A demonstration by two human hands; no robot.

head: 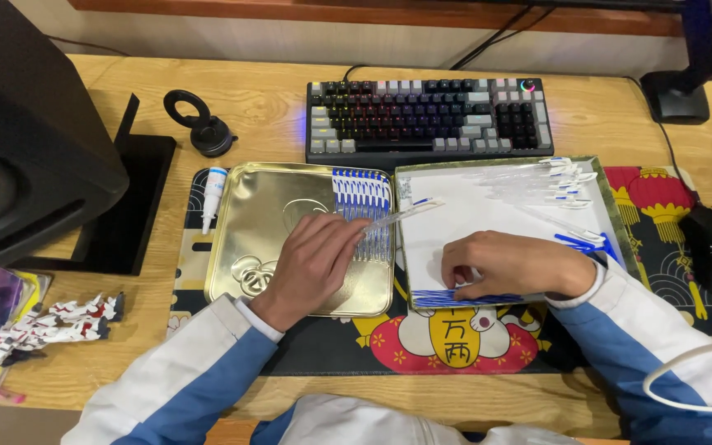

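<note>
Over the shiny gold metal tin lid (pixel 250 239), our left hand (pixel 313 262) pinches one clear plastic blue-tipped stick (pixel 401 215) beside a neat row of them (pixel 362 200). Our right hand (pixel 511 265) presses curled fingers on the white tray (pixel 488 216), touching flat blue-tipped sticks (pixel 455 297). Patterned desk mat (pixel 661 247), keyboard (pixel 428 118) beyond.

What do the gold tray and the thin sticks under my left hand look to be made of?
The gold tray looks like thin pressed metal, probably tin: glossy gold finish, embossed motif, rolled rim. The thin sticks look like clear plastic with blue-and-white ends; light passes through their shafts. The left hand pinches one between its fingers, though the exact material stays uncertain.
</note>
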